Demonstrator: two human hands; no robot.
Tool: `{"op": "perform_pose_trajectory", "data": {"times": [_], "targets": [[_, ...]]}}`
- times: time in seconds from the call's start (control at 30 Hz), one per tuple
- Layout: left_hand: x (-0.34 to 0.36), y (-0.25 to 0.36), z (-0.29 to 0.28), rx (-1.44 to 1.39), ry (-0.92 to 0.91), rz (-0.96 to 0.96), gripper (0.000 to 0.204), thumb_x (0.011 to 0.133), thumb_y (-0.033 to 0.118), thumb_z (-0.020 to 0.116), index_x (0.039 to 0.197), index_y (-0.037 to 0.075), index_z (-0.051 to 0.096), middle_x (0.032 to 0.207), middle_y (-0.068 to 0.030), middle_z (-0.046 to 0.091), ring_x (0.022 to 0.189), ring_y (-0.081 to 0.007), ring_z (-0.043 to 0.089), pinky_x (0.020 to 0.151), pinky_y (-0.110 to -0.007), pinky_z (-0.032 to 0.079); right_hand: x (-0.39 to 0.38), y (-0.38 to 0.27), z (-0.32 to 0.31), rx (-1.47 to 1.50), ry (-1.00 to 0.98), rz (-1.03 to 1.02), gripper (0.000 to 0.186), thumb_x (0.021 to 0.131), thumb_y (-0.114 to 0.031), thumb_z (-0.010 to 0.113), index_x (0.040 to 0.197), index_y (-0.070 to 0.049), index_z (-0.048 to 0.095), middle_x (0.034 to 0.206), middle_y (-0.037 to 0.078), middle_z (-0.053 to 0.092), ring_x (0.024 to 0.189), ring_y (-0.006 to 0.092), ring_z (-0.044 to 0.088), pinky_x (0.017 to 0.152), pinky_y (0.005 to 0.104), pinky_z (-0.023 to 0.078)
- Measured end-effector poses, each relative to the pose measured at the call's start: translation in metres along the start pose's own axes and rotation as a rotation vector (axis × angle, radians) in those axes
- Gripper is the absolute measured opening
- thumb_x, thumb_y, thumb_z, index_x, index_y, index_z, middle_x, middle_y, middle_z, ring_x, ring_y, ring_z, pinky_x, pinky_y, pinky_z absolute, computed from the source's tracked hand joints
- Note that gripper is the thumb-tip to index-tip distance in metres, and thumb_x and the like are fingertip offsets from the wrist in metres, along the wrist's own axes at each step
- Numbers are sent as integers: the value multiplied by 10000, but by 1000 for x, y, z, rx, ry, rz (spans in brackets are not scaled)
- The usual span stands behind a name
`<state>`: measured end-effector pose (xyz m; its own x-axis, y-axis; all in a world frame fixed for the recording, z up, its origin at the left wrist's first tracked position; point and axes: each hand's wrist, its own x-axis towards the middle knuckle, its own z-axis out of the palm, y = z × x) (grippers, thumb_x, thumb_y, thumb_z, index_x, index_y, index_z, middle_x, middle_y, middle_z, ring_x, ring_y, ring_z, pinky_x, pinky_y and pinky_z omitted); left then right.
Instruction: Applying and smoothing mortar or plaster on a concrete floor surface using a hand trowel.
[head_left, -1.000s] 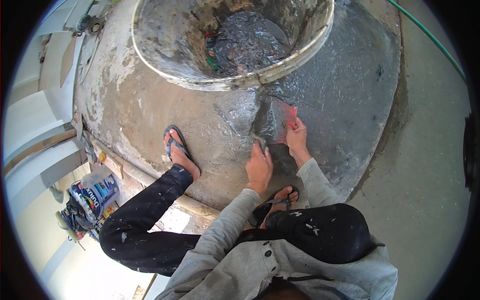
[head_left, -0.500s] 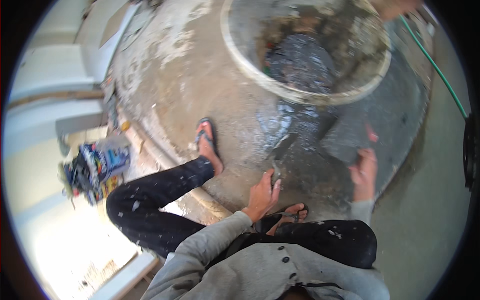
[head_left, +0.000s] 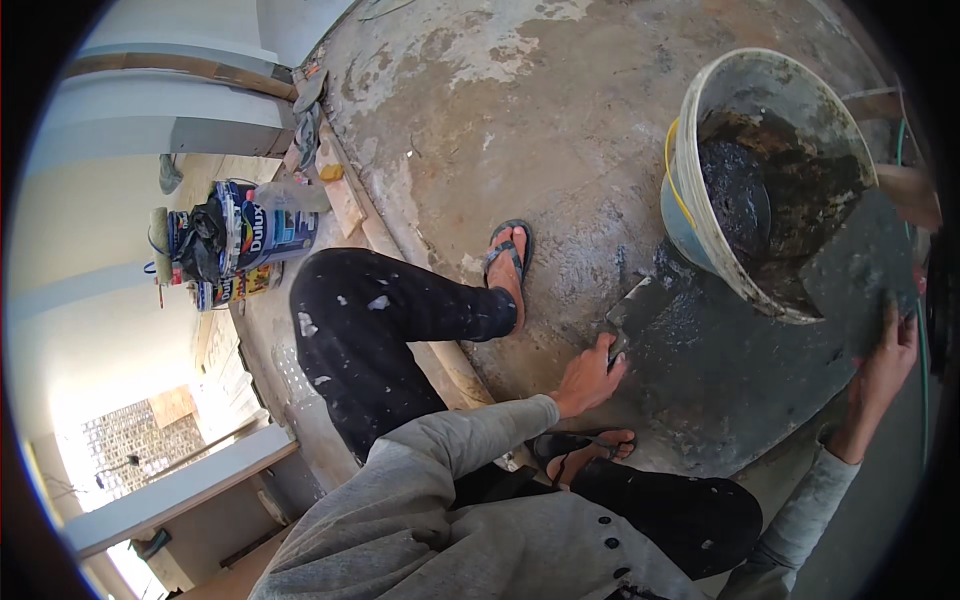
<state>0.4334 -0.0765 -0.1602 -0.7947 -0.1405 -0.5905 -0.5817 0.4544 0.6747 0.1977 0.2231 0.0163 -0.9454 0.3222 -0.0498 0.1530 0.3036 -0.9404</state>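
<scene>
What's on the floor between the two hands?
Between the left hand and the right hand, the head view shows a dark grey patch.

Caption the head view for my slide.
Left hand holding a flat-bladed tool, right hand a dark flat sheet, near a bucket containing dark wet material.

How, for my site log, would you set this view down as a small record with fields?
Left hand: the left hand is closed around a flat-bladed trowel low over the wet surface
Right hand: the right hand holds the edge of a dark-grey flat sheet
Sheet position: overlaps the bucket rim in view; contact unclear
Container: pale bucket with a yellow handle
Contents: wet dark-grey mix
Footwear: flip-flops
Far left: paint roller, blue-labelled paint bucket
</scene>
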Motion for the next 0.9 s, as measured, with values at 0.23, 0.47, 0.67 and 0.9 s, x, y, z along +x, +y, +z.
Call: {"op": "perform_pose_trajectory", "data": {"times": [0.23, 0.47, 0.67, 0.9], "targets": [[9, 101, -165, -92, 162, -235, 462, 898, 325, 488, 1191, -31, 466, 906, -322, 612, 889, -481, 593, 804, -509, 450, -8, -70, 121, -677, -233, -549, 278, 880, 12, 489, 1142, 0, 581, 1035, 157, 646, 951, 282, 638, 839, 331, 471], [35, 216, -377, -19, -23, -224, 516, 906, 345, 466, 1242, -46, 452, 1129, -349, 552, 1095, -471, 524, 968, -456, 383, -19, -178, 173, -725, -153, -333, 318, 855, 33, 456, 1149, 3, 572, 1128, 177, 619, 1054, 334, 593, 886, 377, 454], [39, 175, -485, 201, 198, 53, 542, 915, 332, 460, 1250, -93, 435, 1222, -336, 508, 1164, -428, 501, 1008, -429, 353, -32, -284, 202, -728, -87, -25, 381, 862, -16, 450, 1239, 3, 502, 1106, 236, 605, 1041, 386, 578, 881, 393, 452], [9, 178, -661, -125, 104, -386, 513, 913, 329, 484, 1218, -82, 457, 1084, -300, 592, 1046, -407, 582, 903, -416, 440, -21, -361, 249, -896, 124, 144, 420, 855, -61, 465, 1260, 39, 426, 1145, 302, 554, 1079, 440, 534, 888, 437, 425]]}}
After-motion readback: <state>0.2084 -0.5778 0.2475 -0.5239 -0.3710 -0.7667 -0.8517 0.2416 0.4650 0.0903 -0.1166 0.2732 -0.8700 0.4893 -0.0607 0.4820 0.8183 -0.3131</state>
